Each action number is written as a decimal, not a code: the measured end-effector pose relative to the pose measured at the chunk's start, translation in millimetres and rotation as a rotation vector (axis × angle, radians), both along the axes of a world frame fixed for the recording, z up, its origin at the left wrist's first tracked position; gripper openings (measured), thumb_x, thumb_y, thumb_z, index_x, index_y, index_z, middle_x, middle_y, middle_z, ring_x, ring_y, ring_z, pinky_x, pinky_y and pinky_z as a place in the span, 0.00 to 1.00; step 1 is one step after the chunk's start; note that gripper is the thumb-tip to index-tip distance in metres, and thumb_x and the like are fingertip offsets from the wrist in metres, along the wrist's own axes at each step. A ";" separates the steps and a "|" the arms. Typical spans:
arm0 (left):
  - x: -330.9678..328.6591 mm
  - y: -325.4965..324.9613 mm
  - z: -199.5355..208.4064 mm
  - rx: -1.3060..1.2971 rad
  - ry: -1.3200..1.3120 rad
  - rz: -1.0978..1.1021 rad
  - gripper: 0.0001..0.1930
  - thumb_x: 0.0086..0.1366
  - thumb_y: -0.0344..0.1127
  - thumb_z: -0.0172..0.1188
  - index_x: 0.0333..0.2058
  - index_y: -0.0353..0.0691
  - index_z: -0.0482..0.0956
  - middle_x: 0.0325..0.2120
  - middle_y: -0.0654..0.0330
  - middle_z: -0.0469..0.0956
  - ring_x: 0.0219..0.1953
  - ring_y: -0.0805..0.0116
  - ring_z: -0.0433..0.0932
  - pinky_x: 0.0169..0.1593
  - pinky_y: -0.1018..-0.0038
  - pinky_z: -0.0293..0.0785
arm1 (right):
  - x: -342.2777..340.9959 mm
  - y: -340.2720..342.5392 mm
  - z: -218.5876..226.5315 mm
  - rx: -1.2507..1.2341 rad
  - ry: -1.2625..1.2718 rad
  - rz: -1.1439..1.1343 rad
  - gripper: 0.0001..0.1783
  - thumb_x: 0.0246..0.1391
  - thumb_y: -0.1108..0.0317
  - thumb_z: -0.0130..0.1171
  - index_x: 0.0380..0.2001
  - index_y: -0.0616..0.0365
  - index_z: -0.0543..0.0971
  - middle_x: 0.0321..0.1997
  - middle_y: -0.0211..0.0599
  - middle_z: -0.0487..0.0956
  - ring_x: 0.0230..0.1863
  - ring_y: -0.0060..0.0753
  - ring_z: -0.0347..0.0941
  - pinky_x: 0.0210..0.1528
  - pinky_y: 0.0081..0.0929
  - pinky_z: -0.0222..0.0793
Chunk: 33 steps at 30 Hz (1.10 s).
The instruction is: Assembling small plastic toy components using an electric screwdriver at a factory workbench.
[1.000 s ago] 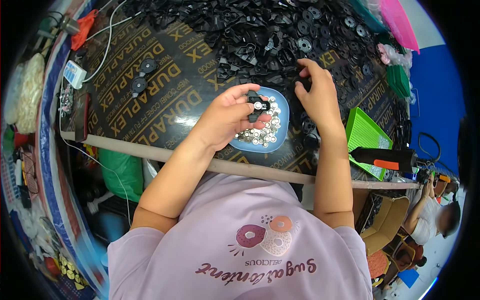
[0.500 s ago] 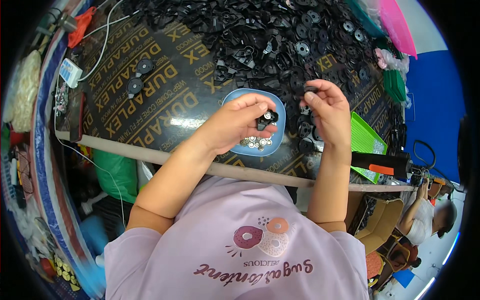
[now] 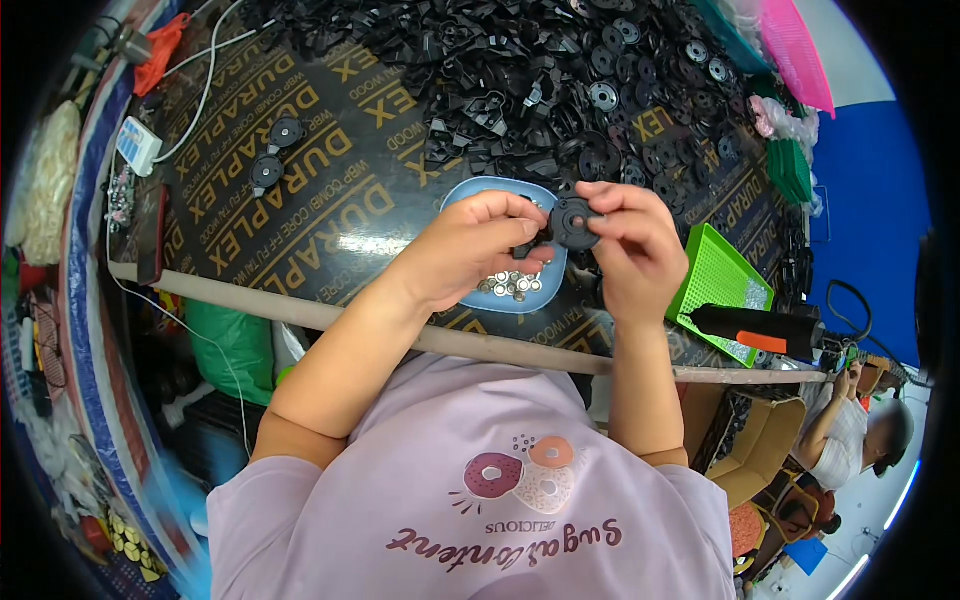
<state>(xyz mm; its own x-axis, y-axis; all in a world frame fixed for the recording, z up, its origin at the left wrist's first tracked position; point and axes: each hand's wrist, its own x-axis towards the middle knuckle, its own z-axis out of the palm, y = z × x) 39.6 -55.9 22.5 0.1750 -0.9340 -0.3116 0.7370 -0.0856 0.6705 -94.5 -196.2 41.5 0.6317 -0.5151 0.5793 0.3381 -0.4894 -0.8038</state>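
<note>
My left hand (image 3: 465, 245) is closed on a small black plastic bracket (image 3: 527, 247), partly hidden behind its fingers. Between the fingertips and thumb of my right hand (image 3: 640, 245) is a round black plastic disc (image 3: 574, 222) with a hole in its middle. The disc stands edge to edge with the bracket; whether they touch I cannot tell. Beneath both hands lies a blue tray (image 3: 553, 285) with several small silver ring-shaped metal parts (image 3: 513, 286) in it.
Black plastic parts (image 3: 480, 120) are heaped across the table's far side. To the right are a green basket (image 3: 700, 262) with small pieces and a black-and-orange power screwdriver (image 3: 755, 328). Two joined black discs (image 3: 268, 170) and a phone (image 3: 153, 235) lie left. A person (image 3: 850, 440) sits beyond.
My right hand has moved left and nearer, bringing the disc beside the bracket and turning its flat face into view. My left hand has barely moved.
</note>
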 end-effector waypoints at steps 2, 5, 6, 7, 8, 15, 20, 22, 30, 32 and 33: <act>0.2 2.3 3.0 -0.016 0.087 -0.011 0.10 0.67 0.32 0.58 0.44 0.33 0.74 0.42 0.58 0.76 0.42 0.64 0.80 0.47 0.70 0.79 | -1.0 -1.2 -0.2 -0.284 -0.023 -0.034 0.12 0.37 0.87 0.62 0.26 0.61 0.78 0.37 0.42 0.79 0.44 0.46 0.79 0.46 0.35 0.76; -1.4 2.3 7.6 -0.053 0.156 -0.012 0.10 0.67 0.31 0.57 0.44 0.33 0.75 0.41 0.58 0.76 0.42 0.64 0.81 0.46 0.70 0.79 | -2.1 2.3 -5.2 -0.285 -0.039 -0.067 0.11 0.38 0.87 0.63 0.26 0.61 0.78 0.37 0.42 0.79 0.44 0.46 0.80 0.46 0.35 0.76; -2.4 2.0 7.4 -0.053 0.156 -0.010 0.10 0.67 0.31 0.57 0.44 0.33 0.75 0.41 0.58 0.76 0.42 0.64 0.81 0.46 0.70 0.79 | -2.6 3.0 -6.1 -0.284 -0.041 -0.064 0.11 0.38 0.87 0.63 0.26 0.61 0.78 0.37 0.42 0.79 0.44 0.46 0.80 0.46 0.35 0.76; -3.7 1.3 6.3 -0.072 0.131 -0.017 0.10 0.67 0.31 0.57 0.43 0.33 0.75 0.41 0.58 0.77 0.42 0.64 0.81 0.46 0.70 0.79 | -3.7 3.0 -7.1 -0.292 -0.038 -0.054 0.12 0.38 0.88 0.62 0.28 0.62 0.78 0.38 0.42 0.79 0.44 0.46 0.79 0.47 0.35 0.76; -4.4 1.0 5.4 -0.092 0.107 -0.024 0.09 0.67 0.31 0.57 0.43 0.33 0.75 0.40 0.58 0.77 0.42 0.65 0.81 0.46 0.70 0.79 | -4.3 3.6 -8.3 -0.300 -0.036 -0.045 0.13 0.39 0.89 0.61 0.29 0.62 0.78 0.38 0.43 0.79 0.44 0.45 0.79 0.48 0.35 0.76; -0.3 1.0 7.7 -0.074 0.085 -0.016 0.09 0.66 0.30 0.58 0.43 0.32 0.75 0.39 0.57 0.78 0.42 0.66 0.81 0.45 0.72 0.79 | -9.6 2.7 -10.6 -0.143 0.072 -0.131 0.20 0.40 0.89 0.59 0.39 0.62 0.79 0.49 0.45 0.76 0.51 0.44 0.73 0.53 0.36 0.70; -0.3 1.6 -1.5 -0.077 0.145 -0.024 0.07 0.67 0.30 0.56 0.42 0.34 0.74 0.42 0.56 0.77 0.42 0.62 0.81 0.45 0.69 0.80 | -13.3 1.3 8.6 -0.560 0.166 -0.078 0.14 0.37 0.81 0.66 0.32 0.56 0.82 0.42 0.36 0.78 0.44 0.45 0.74 0.48 0.36 0.70; -0.9 2.1 1.3 -0.082 0.160 -0.005 0.09 0.67 0.29 0.55 0.45 0.36 0.71 0.43 0.55 0.77 0.42 0.61 0.80 0.45 0.68 0.80 | -11.9 1.1 8.5 -0.537 0.139 -0.139 0.12 0.39 0.82 0.66 0.31 0.58 0.82 0.39 0.38 0.79 0.39 0.43 0.75 0.43 0.33 0.72; -1.1 0.7 1.1 -0.137 0.162 0.081 0.22 0.67 0.26 0.50 0.56 0.40 0.55 0.47 0.52 0.75 0.43 0.60 0.80 0.48 0.65 0.78 | -9.8 1.2 7.7 0.743 0.529 0.024 0.13 0.51 0.80 0.64 0.42 0.67 0.80 0.34 0.31 0.79 0.27 0.15 0.73 0.27 0.13 0.67; -2.7 2.1 4.4 -0.106 0.053 0.046 0.21 0.67 0.26 0.47 0.58 0.40 0.56 0.51 0.50 0.73 0.50 0.55 0.78 0.53 0.61 0.75 | -5.8 3.6 3.6 0.758 0.534 0.028 0.14 0.51 0.79 0.64 0.43 0.67 0.79 0.31 0.30 0.80 0.26 0.14 0.74 0.26 0.12 0.67; -3.3 1.8 4.1 -0.106 0.054 0.047 0.21 0.67 0.26 0.47 0.58 0.40 0.56 0.51 0.50 0.73 0.50 0.55 0.78 0.53 0.61 0.75 | -4.7 4.4 2.3 0.749 0.530 0.012 0.14 0.51 0.79 0.64 0.43 0.67 0.79 0.31 0.31 0.81 0.26 0.15 0.74 0.26 0.12 0.67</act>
